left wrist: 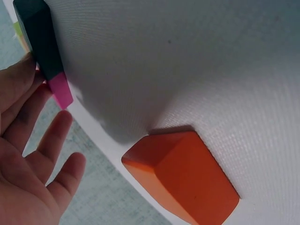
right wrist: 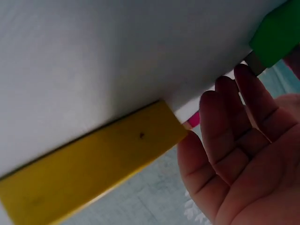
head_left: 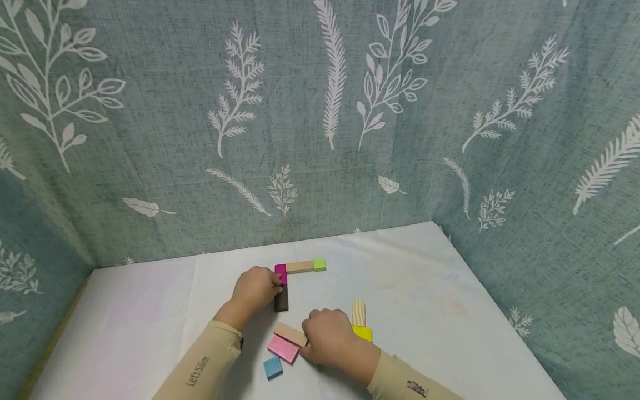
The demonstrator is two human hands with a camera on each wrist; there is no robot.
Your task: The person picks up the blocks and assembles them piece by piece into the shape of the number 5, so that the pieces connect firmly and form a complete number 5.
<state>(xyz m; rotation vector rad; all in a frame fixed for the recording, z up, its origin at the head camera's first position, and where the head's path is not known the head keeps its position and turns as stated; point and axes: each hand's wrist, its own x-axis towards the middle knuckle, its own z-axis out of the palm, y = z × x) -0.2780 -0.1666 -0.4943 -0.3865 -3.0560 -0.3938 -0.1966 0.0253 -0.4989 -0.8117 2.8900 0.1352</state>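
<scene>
Magenta block [head_left: 280, 269] end to end with a dark block [head_left: 281, 301] on the white tabletop [head_left: 415, 283], under the fingertips of the left hand [head_left: 255, 290], pinch or plain touch impossible to tell. By its look, light, stiff, smooth painted wood, hardly fragile, best taken across its long sides. Closer in, right hand [head_left: 329, 336] at a tan block [head_left: 290, 334], fingers bent, grip hidden from view.

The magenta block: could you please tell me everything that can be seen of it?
The magenta block is smooth and straight-edged, perhaps painted wood. It lies on the white cloth, end to end with the dark block; a pale block extends rightward from its far end. Fingers of the left hand partly cover it and seem to touch it.
</scene>
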